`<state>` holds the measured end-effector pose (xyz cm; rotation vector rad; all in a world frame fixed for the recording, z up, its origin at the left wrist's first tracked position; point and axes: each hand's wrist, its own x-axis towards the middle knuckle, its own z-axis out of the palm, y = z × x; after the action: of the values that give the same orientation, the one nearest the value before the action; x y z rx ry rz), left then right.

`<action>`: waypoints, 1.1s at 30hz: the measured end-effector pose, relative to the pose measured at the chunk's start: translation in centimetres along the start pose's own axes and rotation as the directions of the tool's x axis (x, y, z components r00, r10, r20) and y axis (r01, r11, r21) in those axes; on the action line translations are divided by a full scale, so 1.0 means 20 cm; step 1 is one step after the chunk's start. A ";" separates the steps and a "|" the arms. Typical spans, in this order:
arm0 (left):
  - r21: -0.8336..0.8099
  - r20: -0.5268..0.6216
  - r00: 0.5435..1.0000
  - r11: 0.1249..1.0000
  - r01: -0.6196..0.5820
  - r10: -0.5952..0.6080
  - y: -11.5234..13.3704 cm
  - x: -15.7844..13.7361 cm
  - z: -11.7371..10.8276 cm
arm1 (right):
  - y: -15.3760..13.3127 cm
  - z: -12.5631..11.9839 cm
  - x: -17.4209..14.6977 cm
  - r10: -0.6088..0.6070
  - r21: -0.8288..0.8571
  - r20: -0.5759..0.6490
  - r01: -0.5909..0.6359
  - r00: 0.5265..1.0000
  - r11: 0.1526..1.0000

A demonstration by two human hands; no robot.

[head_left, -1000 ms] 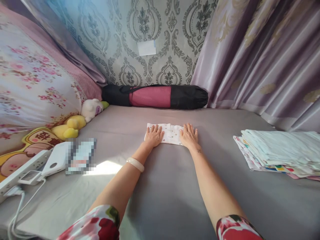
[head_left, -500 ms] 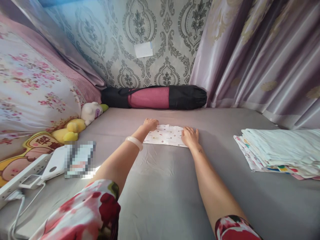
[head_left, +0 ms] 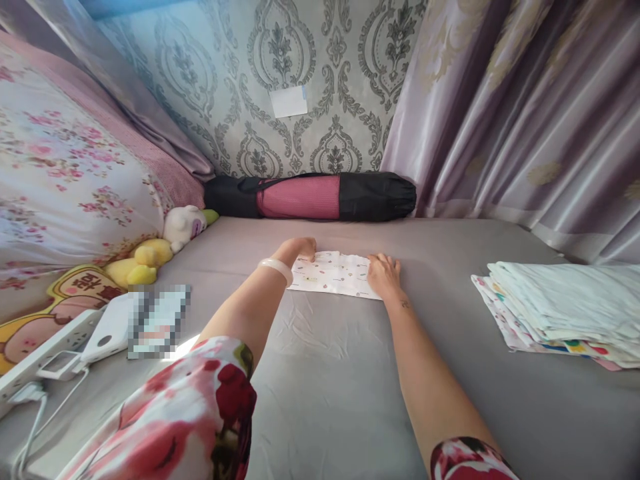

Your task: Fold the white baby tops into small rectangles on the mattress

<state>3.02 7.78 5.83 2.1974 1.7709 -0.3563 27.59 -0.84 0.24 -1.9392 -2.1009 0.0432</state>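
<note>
A small folded white cloth (head_left: 333,275) printed with little coloured figures lies flat on the grey sheet in front of me. My left hand (head_left: 301,249) is bent down at its far left corner, fingers curled in on the cloth; the fingertips are mostly hidden. At the right end, my right hand (head_left: 384,275) has its fingers bent over the cloth's edge. Both forearms reach forward over the sheet, and a pale bangle (head_left: 277,270) circles the left wrist.
A stack of folded cloths (head_left: 565,303) lies on the right. Beyond the cloth, a black and pink rolled bag (head_left: 305,197) rests against the wall. Plush toys (head_left: 143,259), a power strip (head_left: 47,347), a white device (head_left: 110,327) and cables sit on the left.
My left hand has tipped further down at the wrist over the cloth's corner. My right hand's fingers have drawn in more at the right edge. The view has shifted slightly.
</note>
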 end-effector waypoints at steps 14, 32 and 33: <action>0.045 -0.223 0.972 0.997 -0.061 0.070 0.07 -0.26 0.08 | -0.01 -0.04 0.01 0.005 -0.015 -0.018 -0.006 1.000 1.000; -0.478 -0.283 0.909 0.777 -0.410 0.305 -0.10 -0.66 -0.16 | 0.08 -0.54 -0.07 -0.169 0.491 0.099 0.100 0.981 0.866; -0.499 -0.262 0.915 0.769 -0.399 0.306 -0.10 -0.68 -0.18 | 0.09 -0.55 -0.08 -0.192 0.518 0.091 0.118 0.977 0.847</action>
<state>-1.80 -2.71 14.05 2.0958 1.2586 0.3911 31.83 -4.03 10.17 -1.4788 -2.0487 0.6542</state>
